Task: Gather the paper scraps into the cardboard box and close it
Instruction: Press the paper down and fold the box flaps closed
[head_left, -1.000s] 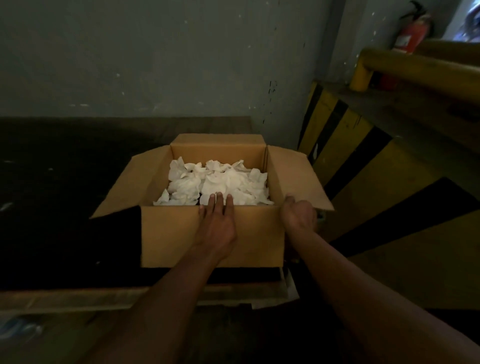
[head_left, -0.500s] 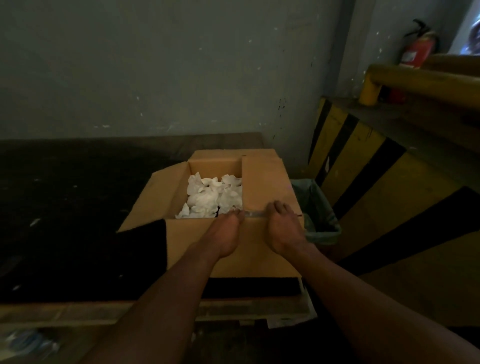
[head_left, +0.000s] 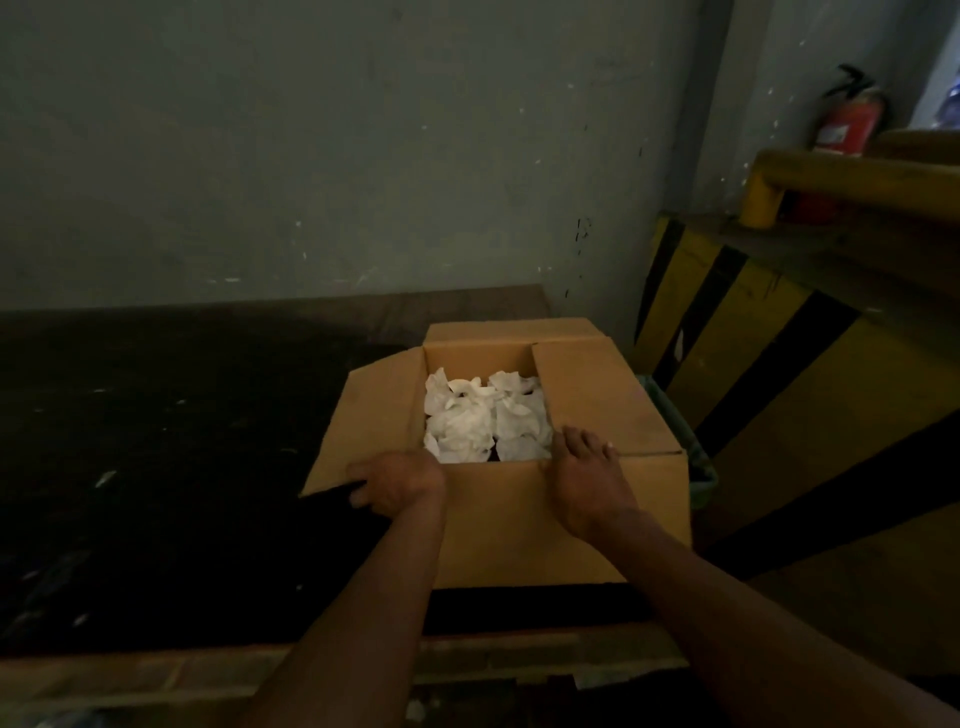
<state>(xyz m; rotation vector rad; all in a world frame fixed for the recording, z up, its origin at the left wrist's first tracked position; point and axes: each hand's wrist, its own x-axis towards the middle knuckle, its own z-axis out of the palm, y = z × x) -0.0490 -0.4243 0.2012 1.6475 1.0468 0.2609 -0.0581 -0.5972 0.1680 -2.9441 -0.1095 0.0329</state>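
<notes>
I see the cardboard box (head_left: 519, 514) on the dark tabletop (head_left: 156, 467), near its right end, with white paper scraps (head_left: 483, 418) heaped inside. My left hand (head_left: 397, 480) curls its fingers (head_left: 363, 475) around the near corner of the left flap (head_left: 374, 421), which slants outward. My right hand (head_left: 584, 475) lies flat, fingers spread, pressing the right flap (head_left: 597, 400) folded down over the opening; the scraps show between the two hands. A green bin (head_left: 698, 467) stands just beside the box. Behind are a grey wall (head_left: 311, 156), yellow-and-black striped barrier (head_left: 779, 374) and a red fire extinguisher (head_left: 849, 124).
</notes>
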